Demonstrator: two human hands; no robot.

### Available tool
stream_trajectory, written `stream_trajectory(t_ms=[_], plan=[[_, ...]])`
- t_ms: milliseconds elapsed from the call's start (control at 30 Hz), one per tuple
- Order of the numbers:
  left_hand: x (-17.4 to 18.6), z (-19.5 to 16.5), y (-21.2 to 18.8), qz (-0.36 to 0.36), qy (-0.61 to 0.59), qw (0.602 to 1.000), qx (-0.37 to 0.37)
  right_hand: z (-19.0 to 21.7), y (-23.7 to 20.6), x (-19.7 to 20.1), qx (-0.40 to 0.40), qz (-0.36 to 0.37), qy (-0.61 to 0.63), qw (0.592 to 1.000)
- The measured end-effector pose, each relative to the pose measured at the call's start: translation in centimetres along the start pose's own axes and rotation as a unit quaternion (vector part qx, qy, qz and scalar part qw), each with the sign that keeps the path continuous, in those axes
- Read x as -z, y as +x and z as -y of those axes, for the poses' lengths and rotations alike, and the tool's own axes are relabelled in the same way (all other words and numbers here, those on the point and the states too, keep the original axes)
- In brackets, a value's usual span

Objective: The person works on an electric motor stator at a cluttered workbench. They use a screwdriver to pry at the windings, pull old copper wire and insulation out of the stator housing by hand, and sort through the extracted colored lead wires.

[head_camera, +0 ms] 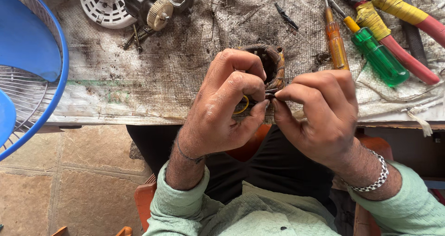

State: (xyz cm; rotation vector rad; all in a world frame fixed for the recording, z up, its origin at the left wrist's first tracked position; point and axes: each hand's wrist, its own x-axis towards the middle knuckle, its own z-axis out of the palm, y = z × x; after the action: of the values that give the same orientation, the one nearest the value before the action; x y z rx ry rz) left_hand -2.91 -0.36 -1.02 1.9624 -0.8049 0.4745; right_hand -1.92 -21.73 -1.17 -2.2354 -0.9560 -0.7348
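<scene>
Copper-wound motor stator [271, 64], a brown ring of lacquered wire on a rusty iron core, sits at the near edge of the bench, partly hidden behind both hands. The left hand [227, 101] curls around its near side, thumb and forefinger pinched together on thin wire leads where a small yellow sleeve loop [242, 107] shows. The right hand [320, 111] meets it, fingertips pressed shut on the same wire ends [271, 93], so both grips are closed on the leads.

By its look, the stator is heavy and rigid for its size, best held by the iron core; the windings and fine leads seem fragile and likely to snap or fray if bent sharply, so they want a light pinch close to the joint.

On the stained cloth cover [153, 74] of the bench lie an orange-handled screwdriver [336, 44] and a green-handled screwdriver [378, 55] toward the far right corner, with red and yellow pliers [403, 27] beside them. A white motor housing with a cream gear [134, 4] rests at the far edge. A blue fan guard [32, 69] overhangs the left edge.
</scene>
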Motion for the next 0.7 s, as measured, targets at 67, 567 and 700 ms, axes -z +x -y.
stream_trajectory(t_ms=[67,567,700], plan=[[-0.05,0.07,0.02,0.001,-0.003,1.000,-0.002,-0.27,-0.16,-0.29,-0.003,0.021,0.008,1.000],[-0.17,0.24,0.12,0.002,0.016,1.000,-0.014,-0.76,0.21,-0.61,0.031,0.041,0.036,0.998],[-0.04,0.08,0.45,-0.009,-0.016,1.000,-0.008,-0.60,0.19,-0.45,0.022,0.035,0.040,0.998]])
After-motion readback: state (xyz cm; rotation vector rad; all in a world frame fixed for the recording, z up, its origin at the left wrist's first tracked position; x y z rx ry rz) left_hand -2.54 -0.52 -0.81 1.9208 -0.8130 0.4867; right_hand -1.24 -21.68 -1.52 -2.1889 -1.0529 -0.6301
